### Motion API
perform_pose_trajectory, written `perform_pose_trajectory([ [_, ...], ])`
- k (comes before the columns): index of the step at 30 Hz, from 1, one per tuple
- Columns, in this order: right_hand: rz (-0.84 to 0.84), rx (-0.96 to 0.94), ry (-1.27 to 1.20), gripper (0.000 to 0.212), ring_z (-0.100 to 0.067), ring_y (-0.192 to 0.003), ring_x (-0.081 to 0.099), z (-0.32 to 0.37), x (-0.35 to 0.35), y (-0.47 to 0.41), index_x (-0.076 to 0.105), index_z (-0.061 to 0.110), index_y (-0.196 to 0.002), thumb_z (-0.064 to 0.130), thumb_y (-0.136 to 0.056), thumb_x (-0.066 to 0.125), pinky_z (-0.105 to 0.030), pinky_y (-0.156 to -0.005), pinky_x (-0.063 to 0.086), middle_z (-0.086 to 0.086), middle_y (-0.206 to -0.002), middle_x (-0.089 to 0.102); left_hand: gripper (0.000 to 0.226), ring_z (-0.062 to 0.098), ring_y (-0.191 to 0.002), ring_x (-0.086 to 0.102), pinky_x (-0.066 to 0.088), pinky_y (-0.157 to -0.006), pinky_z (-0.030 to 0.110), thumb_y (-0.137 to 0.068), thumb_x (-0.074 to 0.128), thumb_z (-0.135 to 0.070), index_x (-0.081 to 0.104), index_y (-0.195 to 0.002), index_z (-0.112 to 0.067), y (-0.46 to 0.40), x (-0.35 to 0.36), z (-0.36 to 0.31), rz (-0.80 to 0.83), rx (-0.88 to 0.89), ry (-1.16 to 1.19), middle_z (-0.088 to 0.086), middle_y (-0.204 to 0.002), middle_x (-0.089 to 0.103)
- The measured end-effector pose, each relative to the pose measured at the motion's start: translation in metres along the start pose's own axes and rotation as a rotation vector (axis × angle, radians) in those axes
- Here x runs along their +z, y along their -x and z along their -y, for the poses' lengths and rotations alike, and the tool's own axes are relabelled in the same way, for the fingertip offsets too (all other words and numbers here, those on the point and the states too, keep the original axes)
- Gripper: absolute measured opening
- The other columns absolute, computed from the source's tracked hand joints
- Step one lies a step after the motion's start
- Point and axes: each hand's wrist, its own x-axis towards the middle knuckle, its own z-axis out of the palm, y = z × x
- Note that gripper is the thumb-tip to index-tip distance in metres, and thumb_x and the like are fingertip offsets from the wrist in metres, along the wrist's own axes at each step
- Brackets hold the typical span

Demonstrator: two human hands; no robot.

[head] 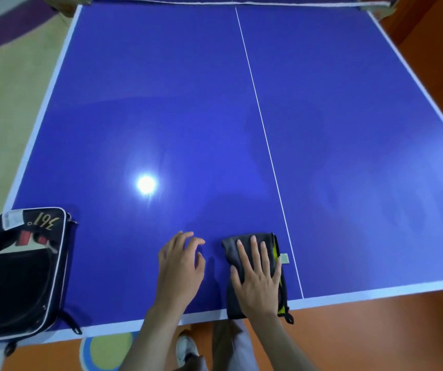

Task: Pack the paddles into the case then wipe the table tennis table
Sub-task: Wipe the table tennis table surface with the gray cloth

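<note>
A folded dark grey cloth (pixel 231 250) with a yellow-green edge lies at the near edge of the blue table tennis table (pixel 188 116), just left of the white centre line. My right hand (pixel 259 277) lies flat on the cloth with straight fingers. My left hand (pixel 181 259) hovers or rests on the bare table beside it, fingers loosely curved, holding nothing. The black paddle case (pixel 19 274) with white piping lies at the near left corner, open, with a red paddle handle (pixel 24 236) showing inside.
The net (pixel 231 2) runs along the far edge of this half. Orange floor lies to the right and below, a patterned carpet to the left. A ceiling light glares off the table surface left of centre.
</note>
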Motion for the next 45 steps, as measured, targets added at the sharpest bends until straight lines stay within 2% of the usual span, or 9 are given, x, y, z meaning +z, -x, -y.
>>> perform_pose_trajectory([
  [10, -0.029, -0.019, -0.028, 0.069, -0.018, -0.160, 0.006, 0.003, -0.010, -0.150, 0.014, 0.042, -0.164, 0.057, -0.101, 0.036, -0.059, -0.127, 0.010, 0.006, -0.174, 0.008, 0.029, 0.023, -0.135, 0.050, 0.041, -0.105, 0.043, -0.089, 0.071, -0.006, 0.067, -0.112, -0.024, -0.097, 0.013, -0.011, -0.087, -0.095, 0.025, -0.005, -0.129, 0.060],
  [14, -0.025, -0.045, -0.034, 0.068, -0.018, -0.160, 0.005, 0.008, -0.014, -0.227, 0.014, 0.042, -0.164, 0.057, -0.101, 0.035, -0.059, -0.127, 0.010, 0.005, -0.174, 0.008, 0.035, 0.026, -0.140, 0.046, 0.043, -0.106, 0.046, -0.088, 0.073, -0.006, 0.066, -0.117, -0.025, -0.145, 0.025, -0.015, -0.050, -0.091, 0.013, -0.002, -0.139, 0.055],
  [18, -0.043, -0.098, -0.058, 0.068, -0.018, -0.160, 0.008, 0.013, -0.014, -0.310, 0.019, 0.042, -0.163, 0.056, -0.100, 0.039, -0.057, -0.127, 0.009, 0.005, -0.174, 0.010, 0.044, 0.022, -0.146, 0.039, 0.040, -0.113, 0.045, -0.097, 0.062, -0.022, 0.055, -0.140, -0.026, -0.192, 0.038, -0.025, -0.073, -0.154, 0.038, -0.003, -0.153, 0.046],
  [21, -0.063, -0.095, -0.067, 0.066, -0.019, -0.160, 0.012, 0.021, -0.015, -0.370, 0.025, 0.042, -0.162, 0.056, -0.099, 0.039, -0.056, -0.127, 0.010, 0.005, -0.173, 0.015, 0.050, 0.021, -0.147, 0.039, 0.038, -0.114, 0.043, -0.098, 0.041, -0.040, 0.048, -0.146, -0.028, -0.217, 0.048, -0.038, -0.097, -0.202, 0.063, -0.005, -0.153, 0.046],
  [23, -0.081, -0.083, -0.080, 0.065, -0.020, -0.159, 0.014, 0.027, -0.014, -0.403, 0.027, 0.042, -0.161, 0.055, -0.098, 0.038, -0.057, -0.127, 0.010, 0.005, -0.173, 0.017, 0.054, 0.020, -0.149, 0.035, 0.033, -0.116, 0.039, -0.098, 0.037, -0.043, 0.043, -0.150, -0.030, -0.231, 0.053, -0.046, -0.086, -0.238, 0.072, -0.007, -0.155, 0.044],
  [28, -0.065, -0.093, -0.089, 0.064, -0.020, -0.160, 0.012, 0.039, -0.016, -0.473, 0.024, 0.042, -0.162, 0.055, -0.100, 0.034, -0.058, -0.126, 0.007, 0.005, -0.173, 0.015, 0.056, 0.014, -0.152, 0.027, 0.031, -0.121, 0.040, -0.101, 0.056, -0.028, 0.038, -0.154, -0.032, -0.263, 0.056, -0.059, -0.024, -0.290, 0.096, -0.009, -0.159, 0.038],
  [33, -0.019, -0.108, -0.107, 0.065, -0.019, -0.160, 0.007, 0.044, -0.025, -0.537, 0.019, 0.044, -0.162, 0.058, -0.101, 0.030, -0.058, -0.127, 0.001, 0.006, -0.174, 0.010, 0.058, 0.015, -0.150, 0.029, 0.030, -0.120, 0.039, -0.099, 0.060, -0.025, 0.039, -0.153, -0.030, -0.280, 0.049, -0.057, -0.037, -0.297, 0.077, -0.008, -0.158, 0.040],
  [39, 0.073, -0.179, -0.088, 0.061, -0.019, -0.160, -0.001, 0.037, -0.032, -0.566, 0.010, 0.044, -0.163, 0.057, -0.106, 0.024, -0.056, -0.127, -0.001, 0.006, -0.174, 0.003, 0.058, 0.012, -0.152, 0.022, 0.020, -0.119, 0.032, -0.101, 0.058, -0.026, 0.036, -0.154, -0.032, -0.255, 0.038, -0.058, -0.053, -0.324, 0.097, -0.009, -0.160, 0.035],
  [45, 0.003, -0.143, -0.103, 0.059, -0.019, -0.160, 0.002, 0.027, -0.025, -0.488, 0.013, 0.041, -0.164, 0.050, -0.107, 0.026, -0.053, -0.128, 0.002, 0.005, -0.174, 0.005, 0.058, 0.016, -0.153, 0.021, 0.024, -0.123, 0.038, -0.101, 0.056, -0.026, 0.036, -0.155, -0.030, -0.223, 0.035, -0.065, -0.056, -0.284, 0.102, -0.006, -0.161, 0.033],
])
